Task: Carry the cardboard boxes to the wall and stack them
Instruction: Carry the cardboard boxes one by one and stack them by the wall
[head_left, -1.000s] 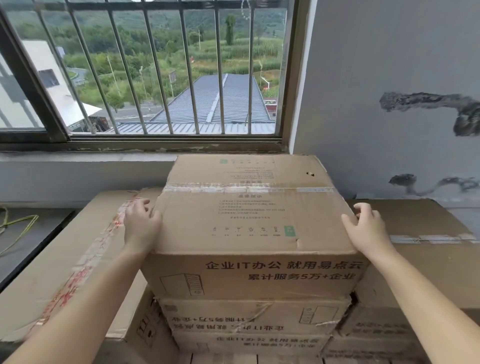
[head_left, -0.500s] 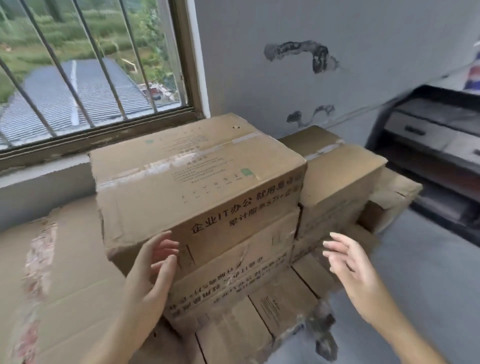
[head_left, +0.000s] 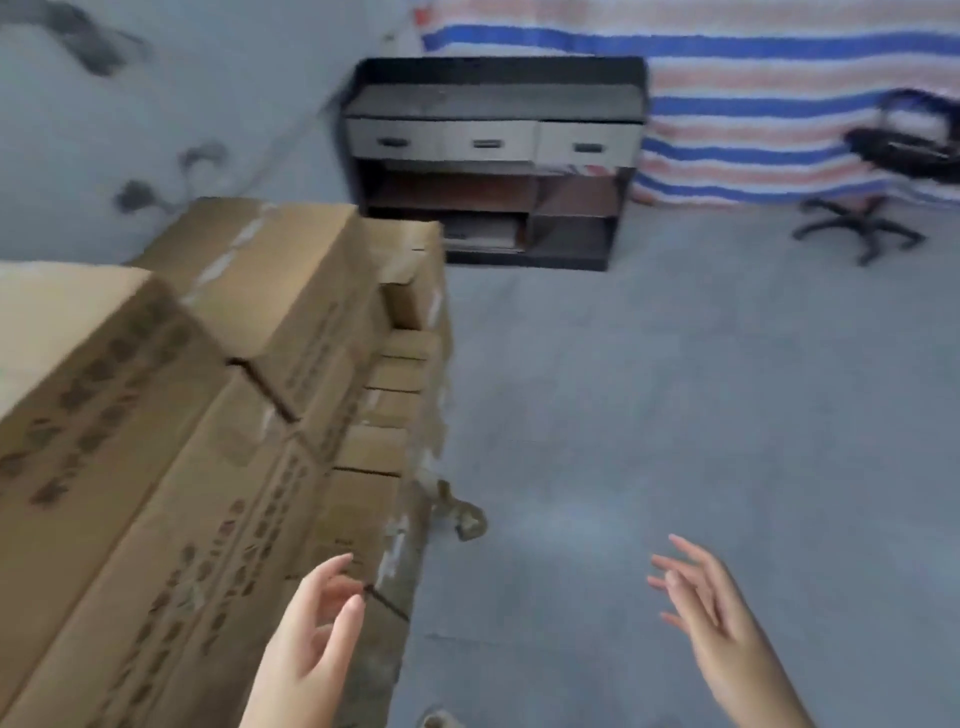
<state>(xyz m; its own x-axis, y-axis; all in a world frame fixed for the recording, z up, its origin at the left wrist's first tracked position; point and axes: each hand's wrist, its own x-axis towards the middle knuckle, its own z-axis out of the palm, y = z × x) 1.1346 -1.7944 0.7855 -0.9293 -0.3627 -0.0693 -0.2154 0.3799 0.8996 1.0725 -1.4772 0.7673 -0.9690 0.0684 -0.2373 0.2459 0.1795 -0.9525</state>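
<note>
Grip: neither hand holds anything; both hang free with fingers loosely spread.
Left hand (head_left: 317, 623): low in the view, in front of the near end of the box stack; whether it touches the cardboard cannot be told.
Right hand (head_left: 711, 613): over bare floor (head_left: 675, 389), well apart from the stack.
Cardboard boxes (head_left: 171, 467): stacked along the wall (head_left: 182, 93) at the left, resting on the floor. Two large top boxes show plainly, one nearer and one farther (head_left: 275, 270), with printed boxes beneath them; motion blur prevents a full count.
Smaller cartons (head_left: 395, 379): a stepped row along the floor-side edge of the stack, number unclear.
Cabinet (head_left: 493, 161): one, dark, three drawers, against the far wall.
Office chair (head_left: 883, 182): one, at the far right.
Striped tarp (head_left: 753, 104): one, hanging behind cabinet and chair.
</note>
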